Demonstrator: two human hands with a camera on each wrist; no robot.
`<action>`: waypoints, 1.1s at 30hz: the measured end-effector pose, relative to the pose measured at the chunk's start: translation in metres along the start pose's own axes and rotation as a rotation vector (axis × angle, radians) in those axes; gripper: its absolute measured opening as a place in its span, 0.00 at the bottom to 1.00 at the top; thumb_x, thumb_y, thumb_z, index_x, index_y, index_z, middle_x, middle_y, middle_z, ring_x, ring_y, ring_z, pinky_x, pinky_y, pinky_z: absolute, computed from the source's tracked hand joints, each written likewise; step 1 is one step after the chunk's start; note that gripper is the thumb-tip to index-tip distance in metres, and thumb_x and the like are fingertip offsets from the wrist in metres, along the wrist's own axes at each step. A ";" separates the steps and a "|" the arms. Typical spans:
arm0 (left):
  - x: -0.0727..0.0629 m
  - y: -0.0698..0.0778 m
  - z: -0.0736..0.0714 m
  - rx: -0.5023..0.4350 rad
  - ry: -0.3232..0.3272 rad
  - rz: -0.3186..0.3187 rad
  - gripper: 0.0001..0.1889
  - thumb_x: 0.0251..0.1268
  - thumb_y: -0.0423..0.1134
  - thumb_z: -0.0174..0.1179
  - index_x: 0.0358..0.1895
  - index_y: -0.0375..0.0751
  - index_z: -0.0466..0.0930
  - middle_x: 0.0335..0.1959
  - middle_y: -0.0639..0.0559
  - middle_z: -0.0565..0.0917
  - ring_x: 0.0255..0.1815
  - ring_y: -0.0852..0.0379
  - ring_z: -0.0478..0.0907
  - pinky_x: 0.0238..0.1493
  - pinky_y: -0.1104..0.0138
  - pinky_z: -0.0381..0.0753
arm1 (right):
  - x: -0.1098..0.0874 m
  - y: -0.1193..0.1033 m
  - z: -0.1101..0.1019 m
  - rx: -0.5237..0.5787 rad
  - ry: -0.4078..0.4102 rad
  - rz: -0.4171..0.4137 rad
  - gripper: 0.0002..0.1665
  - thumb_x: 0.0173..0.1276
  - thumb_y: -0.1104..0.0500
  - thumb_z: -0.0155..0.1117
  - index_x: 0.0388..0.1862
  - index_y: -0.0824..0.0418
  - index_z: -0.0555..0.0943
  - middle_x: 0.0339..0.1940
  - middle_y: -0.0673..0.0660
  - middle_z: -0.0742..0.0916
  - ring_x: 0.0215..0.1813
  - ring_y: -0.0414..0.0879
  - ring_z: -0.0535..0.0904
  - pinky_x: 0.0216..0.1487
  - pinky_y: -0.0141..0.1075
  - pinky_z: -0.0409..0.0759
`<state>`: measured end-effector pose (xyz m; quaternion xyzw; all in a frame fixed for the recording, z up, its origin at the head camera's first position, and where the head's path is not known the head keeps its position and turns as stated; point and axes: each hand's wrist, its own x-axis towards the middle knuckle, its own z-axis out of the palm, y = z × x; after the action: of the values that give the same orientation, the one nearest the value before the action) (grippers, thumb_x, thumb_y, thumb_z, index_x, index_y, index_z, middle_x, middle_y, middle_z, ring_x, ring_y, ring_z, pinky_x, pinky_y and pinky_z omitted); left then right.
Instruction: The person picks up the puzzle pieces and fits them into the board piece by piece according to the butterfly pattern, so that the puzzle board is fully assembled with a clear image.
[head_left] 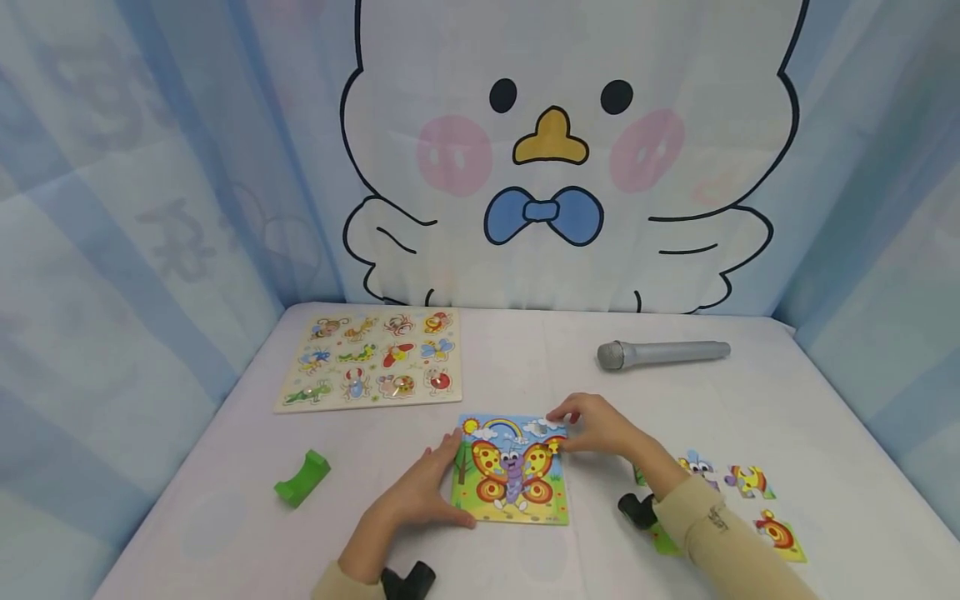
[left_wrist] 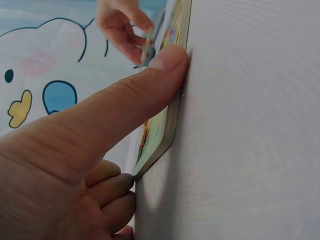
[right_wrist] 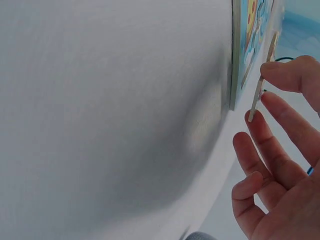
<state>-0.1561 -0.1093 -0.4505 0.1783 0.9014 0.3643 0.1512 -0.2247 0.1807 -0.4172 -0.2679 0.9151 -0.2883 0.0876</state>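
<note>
A square jigsaw board [head_left: 525, 510] with a butterfly picture lies on the table. My left hand [head_left: 416, 493] holds it at its left side, the thumb along the lower edge and the fingers by the left edge. Over the board's upper right corner, my right hand [head_left: 600, 429] pinches a thin puzzle piece [right_wrist: 257, 95] between thumb and fingers. That piece is tilted and raised off the board in the right wrist view; its picture is mostly hidden there. Loose puzzle pieces [head_left: 752, 482] lie to the right, some partly covered by the right forearm.
An insect peg puzzle board [head_left: 375, 358] lies at the back left. A green curved block [head_left: 302, 479] is left of my left hand. At the back right lies a grey microphone [head_left: 663, 353]. A curtain [head_left: 540, 275] hangs behind the table.
</note>
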 end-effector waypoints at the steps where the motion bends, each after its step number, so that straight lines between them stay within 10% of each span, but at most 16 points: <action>1: 0.000 0.000 0.000 0.000 0.001 0.000 0.63 0.30 0.52 0.76 0.71 0.33 0.46 0.71 0.38 0.51 0.71 0.44 0.47 0.70 0.51 0.44 | 0.001 -0.002 0.001 -0.002 -0.004 -0.001 0.23 0.45 0.63 0.72 0.44 0.63 0.82 0.38 0.52 0.82 0.38 0.47 0.73 0.35 0.33 0.72; 33: 0.000 -0.001 0.001 -0.021 0.010 -0.007 0.63 0.30 0.52 0.76 0.71 0.34 0.47 0.71 0.37 0.52 0.71 0.43 0.47 0.69 0.48 0.46 | 0.021 -0.023 0.019 -0.160 -0.035 0.127 0.22 0.39 0.59 0.77 0.38 0.56 0.86 0.35 0.47 0.80 0.38 0.42 0.74 0.40 0.39 0.77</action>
<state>-0.1558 -0.1099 -0.4517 0.1716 0.8989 0.3743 0.1500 -0.2265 0.1441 -0.4197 -0.2206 0.9487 -0.2032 0.1000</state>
